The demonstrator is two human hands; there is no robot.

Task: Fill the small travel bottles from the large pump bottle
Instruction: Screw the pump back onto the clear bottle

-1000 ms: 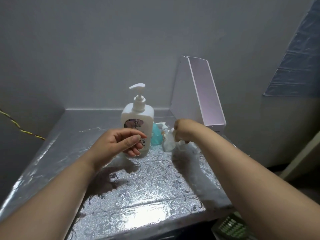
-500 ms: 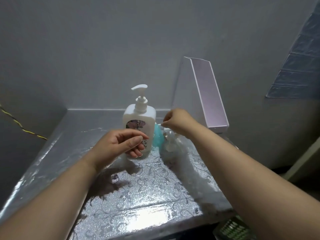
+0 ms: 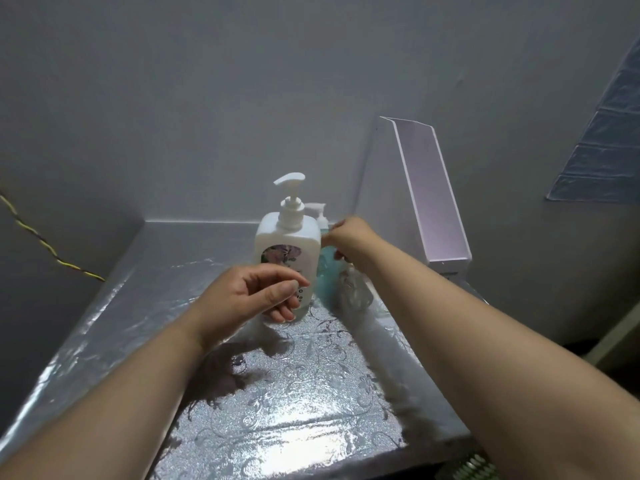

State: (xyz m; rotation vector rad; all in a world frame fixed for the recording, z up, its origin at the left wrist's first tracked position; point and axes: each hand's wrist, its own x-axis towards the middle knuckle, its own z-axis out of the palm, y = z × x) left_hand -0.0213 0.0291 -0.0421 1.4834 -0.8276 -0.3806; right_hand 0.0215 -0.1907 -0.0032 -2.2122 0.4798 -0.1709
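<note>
Pump bottle (image 3: 286,252) stands upright on the worktop (image 3: 284,403). In front of it, the left hand (image 3: 247,299) hovers half-curled, holding nothing. Right of it, the right hand (image 3: 349,239) pinches something I cannot identify above blurred small bottles (image 3: 351,292), probably to uncap one.

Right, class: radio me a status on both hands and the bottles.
Left hand empty, hovering before white pump bottle. Right hand pinching among small bottles behind; grip unclear.
</note>
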